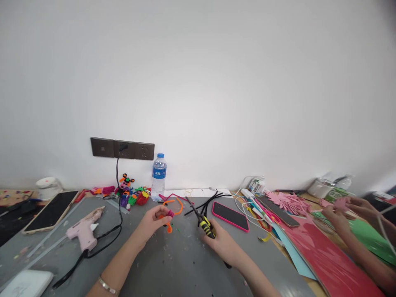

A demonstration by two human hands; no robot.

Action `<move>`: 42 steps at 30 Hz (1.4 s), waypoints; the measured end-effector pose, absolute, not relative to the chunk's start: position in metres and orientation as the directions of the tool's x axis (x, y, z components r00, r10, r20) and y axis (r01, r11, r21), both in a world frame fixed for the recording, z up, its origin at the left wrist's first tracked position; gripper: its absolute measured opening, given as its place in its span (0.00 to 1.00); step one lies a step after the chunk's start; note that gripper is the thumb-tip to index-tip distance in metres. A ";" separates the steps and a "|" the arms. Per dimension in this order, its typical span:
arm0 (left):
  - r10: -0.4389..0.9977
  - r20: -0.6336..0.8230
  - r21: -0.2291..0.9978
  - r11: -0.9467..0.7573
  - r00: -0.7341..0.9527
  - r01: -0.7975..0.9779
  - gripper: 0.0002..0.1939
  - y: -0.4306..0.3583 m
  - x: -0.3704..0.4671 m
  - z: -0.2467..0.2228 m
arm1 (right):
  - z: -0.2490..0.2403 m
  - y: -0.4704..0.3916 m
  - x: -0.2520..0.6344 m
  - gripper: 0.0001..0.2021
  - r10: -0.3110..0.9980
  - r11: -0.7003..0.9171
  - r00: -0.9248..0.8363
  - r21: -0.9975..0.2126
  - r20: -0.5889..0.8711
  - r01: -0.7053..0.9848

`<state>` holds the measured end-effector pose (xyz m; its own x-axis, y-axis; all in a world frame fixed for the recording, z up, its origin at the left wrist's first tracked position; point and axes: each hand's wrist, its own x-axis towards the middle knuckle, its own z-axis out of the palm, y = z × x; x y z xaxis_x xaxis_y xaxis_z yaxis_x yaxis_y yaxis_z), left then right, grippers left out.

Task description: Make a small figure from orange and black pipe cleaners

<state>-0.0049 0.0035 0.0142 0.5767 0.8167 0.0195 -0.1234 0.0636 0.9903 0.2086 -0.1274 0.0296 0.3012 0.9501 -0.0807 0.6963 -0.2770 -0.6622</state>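
Observation:
My left hand (pixel 156 219) is closed in a pinch on a small pipe-cleaner piece (pixel 169 227) in magenta and orange, partly hidden by my fingers. In my right hand (pixel 221 239) I grip long-nose pliers (pixel 205 225) with yellow and black handles, their dark jaws pointing up and left. The pliers are apart from the pipe-cleaner piece. Just beyond my hands lie a bent orange pipe cleaner (pixel 179 206), a magenta one (pixel 173 196) and several black pipe cleaners (pixel 213 199).
A pink glue gun (pixel 83 233) with a black cord lies at left, near a phone (pixel 51 211). Colourful pipe-cleaner figures (pixel 136 195) and a water bottle (pixel 159 177) stand by the wall. A pink-edged phone (pixel 230 216) lies at right; another person's hands (pixel 343 210) hold pink paper.

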 end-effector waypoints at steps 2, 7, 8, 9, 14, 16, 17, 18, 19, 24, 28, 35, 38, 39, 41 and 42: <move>0.817 0.032 0.992 0.042 0.575 -0.115 0.15 0.003 -0.005 0.013 | 0.030 -0.131 0.210 0.16 0.944 -0.248 0.325 -0.532 0.056 0.810; 0.804 0.021 0.992 0.056 0.594 -0.110 0.15 0.003 -0.003 0.011 | 0.035 -0.137 0.202 0.18 0.974 -0.123 0.208 -0.549 0.094 0.827; 0.802 0.022 0.992 0.056 0.598 -0.111 0.15 0.003 -0.003 0.011 | 0.036 -0.138 0.199 0.19 0.976 -0.109 0.192 -0.544 0.098 0.832; 0.797 0.025 0.992 0.054 0.603 -0.113 0.15 0.002 -0.002 0.010 | 0.038 -0.138 0.196 0.19 0.979 -0.101 0.180 -0.530 0.100 0.842; 0.765 0.069 0.993 0.012 0.641 -0.121 0.14 0.002 -0.001 0.007 | 0.043 -0.139 0.185 0.17 0.985 -0.090 0.149 -0.485 0.085 0.870; 0.776 0.105 0.993 -0.044 0.622 -0.112 0.12 0.002 -0.001 0.006 | 0.043 -0.139 0.182 0.17 0.986 -0.085 0.142 -0.462 0.089 0.883; 0.786 0.131 0.991 -0.085 0.605 -0.104 0.10 0.002 -0.001 0.007 | 0.043 -0.139 0.181 0.18 0.986 -0.086 0.142 -0.452 0.092 0.888; 0.795 0.161 0.987 -0.132 0.584 -0.093 0.09 0.002 -0.002 0.007 | 0.043 -0.139 0.180 0.18 0.985 -0.088 0.144 -0.443 0.096 0.892; 0.802 0.192 0.981 -0.178 0.565 -0.082 0.08 0.001 -0.002 0.007 | 0.043 -0.140 0.179 0.19 0.984 -0.091 0.149 -0.434 0.102 0.897; 0.850 0.275 0.954 -0.299 0.449 -0.019 0.08 -0.005 0.000 0.013 | 0.039 -0.139 0.170 0.20 0.963 -0.139 0.209 -0.352 0.169 0.926; 0.896 0.268 0.955 -0.295 0.354 0.026 0.07 -0.009 0.002 0.018 | 0.033 -0.138 0.162 0.23 0.946 -0.180 0.246 -0.287 0.213 0.941; 0.886 0.396 0.909 -0.416 0.242 0.032 0.08 -0.008 0.002 0.012 | 0.028 -0.137 0.152 0.24 0.945 -0.215 0.277 -0.307 0.174 0.927; 0.860 0.465 0.871 -0.487 0.208 0.064 0.09 -0.007 0.001 0.009 | 0.026 -0.136 0.151 0.22 0.945 -0.226 0.288 -0.327 0.153 0.917; 0.849 0.487 0.856 -0.511 0.204 0.084 0.09 -0.007 0.001 0.009 | 0.025 -0.136 0.152 0.21 0.945 -0.228 0.289 -0.327 0.153 0.917; 0.827 0.523 0.823 -0.553 0.209 0.131 0.10 -0.007 0.001 0.009 | 0.024 -0.136 0.156 0.21 0.947 -0.221 0.282 -0.323 0.155 0.920; 0.816 0.537 0.807 -0.571 0.214 0.153 0.11 -0.007 0.001 0.009 | 0.024 -0.136 0.159 0.21 0.948 -0.222 0.281 -0.320 0.152 0.921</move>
<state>0.0010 -0.0067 0.0090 0.2135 0.8162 0.5368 0.1532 -0.5707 0.8067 0.1589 -0.1359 0.0241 0.2814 0.9476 0.1515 0.9210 -0.2224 -0.3198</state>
